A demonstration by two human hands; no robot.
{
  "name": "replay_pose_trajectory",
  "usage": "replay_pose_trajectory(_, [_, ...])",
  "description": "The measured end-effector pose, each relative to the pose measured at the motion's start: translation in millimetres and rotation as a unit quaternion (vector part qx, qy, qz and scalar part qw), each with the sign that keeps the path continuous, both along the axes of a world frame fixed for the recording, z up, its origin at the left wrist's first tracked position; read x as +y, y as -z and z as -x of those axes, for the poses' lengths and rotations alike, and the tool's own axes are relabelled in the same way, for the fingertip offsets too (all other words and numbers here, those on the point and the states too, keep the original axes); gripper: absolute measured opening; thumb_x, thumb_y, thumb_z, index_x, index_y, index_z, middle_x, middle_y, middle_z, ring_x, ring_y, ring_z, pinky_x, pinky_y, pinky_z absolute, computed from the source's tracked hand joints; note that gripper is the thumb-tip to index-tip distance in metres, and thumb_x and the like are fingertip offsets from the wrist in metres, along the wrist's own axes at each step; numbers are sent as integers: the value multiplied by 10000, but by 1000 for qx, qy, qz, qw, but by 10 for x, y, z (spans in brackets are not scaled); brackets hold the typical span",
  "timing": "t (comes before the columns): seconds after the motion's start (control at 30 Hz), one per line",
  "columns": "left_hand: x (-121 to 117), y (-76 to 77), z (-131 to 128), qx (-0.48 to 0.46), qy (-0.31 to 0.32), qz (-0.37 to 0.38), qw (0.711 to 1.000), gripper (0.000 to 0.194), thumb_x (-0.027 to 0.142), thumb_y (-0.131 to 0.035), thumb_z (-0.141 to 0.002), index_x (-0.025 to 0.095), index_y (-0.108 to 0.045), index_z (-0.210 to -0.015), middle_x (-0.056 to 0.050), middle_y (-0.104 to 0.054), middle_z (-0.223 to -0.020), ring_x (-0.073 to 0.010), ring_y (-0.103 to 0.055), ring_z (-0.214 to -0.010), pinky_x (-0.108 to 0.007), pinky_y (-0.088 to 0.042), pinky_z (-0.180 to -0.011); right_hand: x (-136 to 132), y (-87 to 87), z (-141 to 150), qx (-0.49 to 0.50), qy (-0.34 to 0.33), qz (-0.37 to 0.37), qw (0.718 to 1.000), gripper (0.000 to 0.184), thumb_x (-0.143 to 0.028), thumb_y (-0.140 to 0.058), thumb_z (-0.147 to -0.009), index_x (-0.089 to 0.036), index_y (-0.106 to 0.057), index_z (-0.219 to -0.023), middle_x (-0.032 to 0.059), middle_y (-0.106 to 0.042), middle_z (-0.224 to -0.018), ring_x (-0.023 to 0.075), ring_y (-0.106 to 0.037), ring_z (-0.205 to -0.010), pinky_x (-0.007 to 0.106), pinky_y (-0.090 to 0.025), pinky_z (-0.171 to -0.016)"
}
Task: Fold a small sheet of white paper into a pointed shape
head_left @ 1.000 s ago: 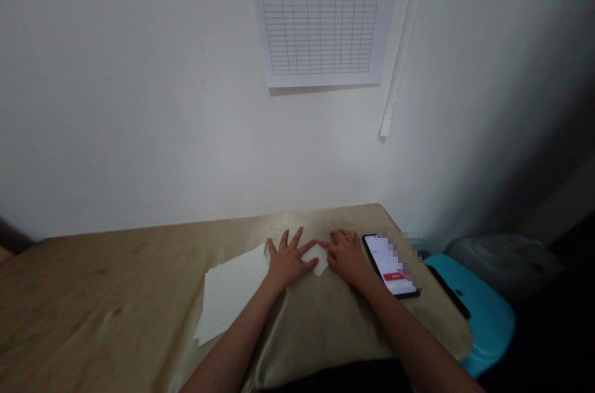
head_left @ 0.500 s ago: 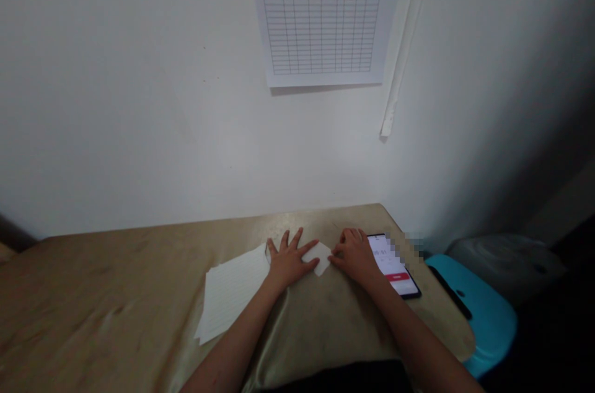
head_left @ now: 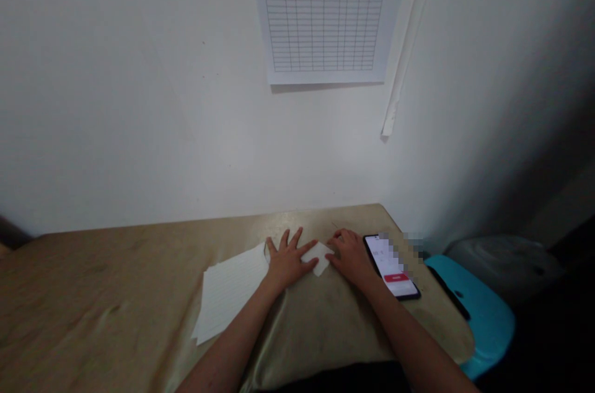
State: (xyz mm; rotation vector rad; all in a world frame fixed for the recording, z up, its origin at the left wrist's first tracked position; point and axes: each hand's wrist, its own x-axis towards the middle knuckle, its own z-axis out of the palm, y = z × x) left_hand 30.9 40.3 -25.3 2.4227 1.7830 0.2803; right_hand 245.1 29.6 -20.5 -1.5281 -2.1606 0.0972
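White paper pc [head_left: 318, 260], small, angular outline, lies flat on tan-covered tabletop [head_left: 139, 294], btwn the two hands; it is the landmark for all pos. below.

L hand [head_left: 287, 263]: at L side of paper pc, palm down, fingers spread wide. Index and thumb reach onto its L part; other fingers fan out over tabletop. State: open, pressed flat, nothing clenched.

R hand [head_left: 348, 256]: at R side of paper pc, fingers bent, thumb tip at its R edge, index near its upper R edge. Whether the fingertips pinch the edge or only rest there: cannot tell.

L of paper pc, beyond L hand: lined sheets [head_left: 227, 300], loosely stacked, edges not aligned, partly covered by L forearm. R of paper pc, just beyond R hand: phone [head_left: 395, 278], screen up and lit, w/ red bar near lower end; part of screen pixelated.

Farther R, past tabletop edge: turquoise item [head_left: 490, 312] w/ dark strip; behind it a greyish translucent item [head_left: 504, 263], ID unclear.

Beyond and above paper pc: pale wall [head_left: 139, 101] w/ printed sheet [head_left: 328, 27], ruled as a grid, header text too small to read. White strip [head_left: 403, 70] runs slanted at the sheet's R side.
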Motion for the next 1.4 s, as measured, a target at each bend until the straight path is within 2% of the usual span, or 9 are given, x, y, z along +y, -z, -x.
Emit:
replay_pose_trajectory(0.13, [3,-12,3,2,7,-2,1000,544,676,-561,-858,585,-465,-1385,21,-240,-1665,-455,-153,-1512,-841,38,-1054,4,67,74,-19,-48,26,998,334,-325,-644,-912,-274,-670,-1241,88,-588,-1279,263,-474,-1252,466,-259,-1144])
replay_pose_trajectory(0.37, [-19,-82,-7,1,1,-34,999,503,637,-656,-815,528,-595,-1302,7,-270,-1655,-443,-205,-1499,-830,8,-1080,-23,46,114,-41,-10,39,998,392,-381,-645,-912,-326,-643,-1300,108,-577,-1264,297,-465,-1229,504,-281,-1114])
replay_pose_trajectory(0.57, [-53,-233,-26,9,-4,-47,999,373,608,-744,-753,426,-749,-1079,20,-325,-1632,-432,-269,-1473,-822,-8,-1100,-18,26,120,-56,2,48,997,369,-404,-638,-915,-338,-657,-1277,99,-581,-1249,292,-474,-1208,491,-293,-1097])
replay_pose_trajectory(0.73, [-100,-306,11,9,-5,-48,999,225,516,-784,-753,359,-768,-912,42,-374,-1608,-392,-308,-1462,-817,-32,-1109,-22,3,109,-66,9,41,997,358,-429,-632,-916,-334,-666,-1260,93,-592,-1245,281,-483,-1216,491,-261,-1118])
replay_pose_trajectory(0.93, [-139,-285,117,-24,5,-51,998,145,444,-796,-765,311,-752,-800,58,-434,-1572,-378,-355,-1433,-827,-19,-1096,-15,10,102,-59,9,43,997,358,-437,-639,-909,-335,-674,-1251,93,-603,-1230,289,-482,-1221,507,-244,-1123])
replay_pose_trajectory(1.17, [-140,-246,147,-48,16,-68,996,180,434,-807,-760,275,-732,-719,53,-547,-1486,-364,-416,-1384,-822,47,-1093,-2,29,97,-46,7,50,998,358,-428,-653,-901,-336,-678,-1245,88,-599,-1226,282,-485,-1216,485,-263,-1113])
replay_pose_trajectory(1.3, [-147,-212,136,-58,3,-75,996,188,439,-780,-788,268,-730,-729,27,-585,-1449,-350,-462,-1345,-821,42,-1094,-12,47,96,-37,12,51,998,365,-424,-651,-903,-337,-668,-1257,86,-588,-1236,274,-487,-1212,474,-266,-1120])
replay_pose_trajectory(1.4, [-141,-167,113,-56,-3,-86,995,147,438,-733,-833,297,-745,-875,-6,-595,-1435,-338,-492,-1320,-825,-4,-1096,-23,52,95,-27,9,56,998,371,-415,-643,-908,-338,-653,-1271,87,-576,-1241,269,-484,-1215,473,-264,-1123])
